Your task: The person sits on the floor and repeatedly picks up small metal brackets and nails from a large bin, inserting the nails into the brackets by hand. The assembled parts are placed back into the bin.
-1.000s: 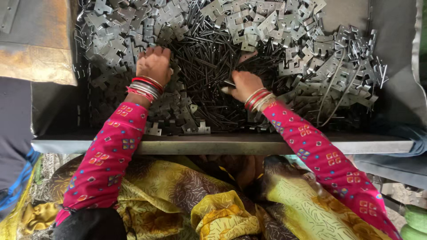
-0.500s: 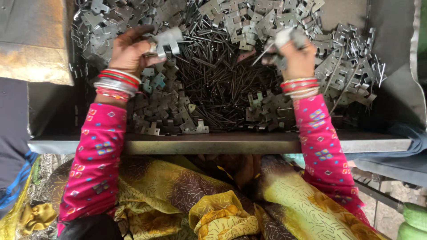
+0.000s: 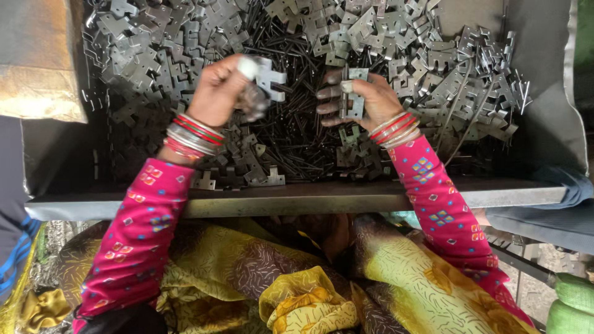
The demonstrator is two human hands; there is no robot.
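My left hand (image 3: 218, 89) is raised over a big metal tray (image 3: 309, 196) and grips a grey stamped metal bracket (image 3: 267, 79); the hand is blurred by motion. My right hand (image 3: 365, 98) holds another flat metal bracket (image 3: 352, 93) upright between thumb and fingers, close beside the left one. Under both hands lies a pile of thin dark pins (image 3: 291, 130). Heaps of loose grey brackets (image 3: 161, 55) fill the tray's far and side parts. Both wrists wear several bangles, over pink patterned sleeves.
The tray's thick front edge runs across the view near my lap, which is covered in yellow and brown patterned cloth (image 3: 297, 278). A tan board (image 3: 37, 55) leans at the upper left. Green sacks (image 3: 572, 303) sit at the lower right.
Both hands rose from the pile, each with a bracket. They have since moved toward each other over the middle of the tray.
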